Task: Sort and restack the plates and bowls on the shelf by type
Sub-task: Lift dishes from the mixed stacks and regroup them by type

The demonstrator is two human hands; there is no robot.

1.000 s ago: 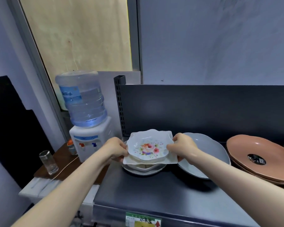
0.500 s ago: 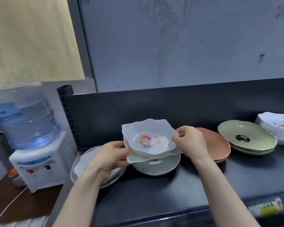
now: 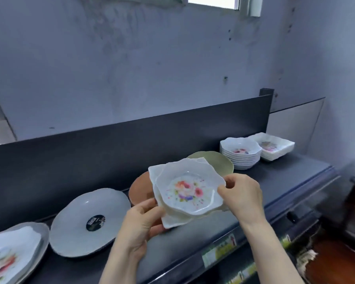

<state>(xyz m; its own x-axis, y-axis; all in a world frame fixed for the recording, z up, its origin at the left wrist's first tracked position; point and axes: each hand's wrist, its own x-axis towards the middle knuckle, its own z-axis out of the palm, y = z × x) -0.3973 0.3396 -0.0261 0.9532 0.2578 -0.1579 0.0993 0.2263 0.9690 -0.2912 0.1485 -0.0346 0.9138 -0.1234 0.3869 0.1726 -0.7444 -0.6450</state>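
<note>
A stained grey-blue wall [image 3: 152, 68] fills my view, a window's [image 3: 213, 1] lower edge at its top. A pale panel [image 3: 291, 121] stands at right. Green-and-yellow labels [image 3: 219, 251] show low before me, blurred dark brown furniture [image 3: 336, 261] beside them.

The left hand [image 3: 141, 224] and right hand [image 3: 242, 195] are seen bare; the forearms [image 3: 271, 249] are left uncovered to the frame's edge.

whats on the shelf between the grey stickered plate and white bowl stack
A brown plate and a green plate, partly behind the held floral dishes, head view.
</note>
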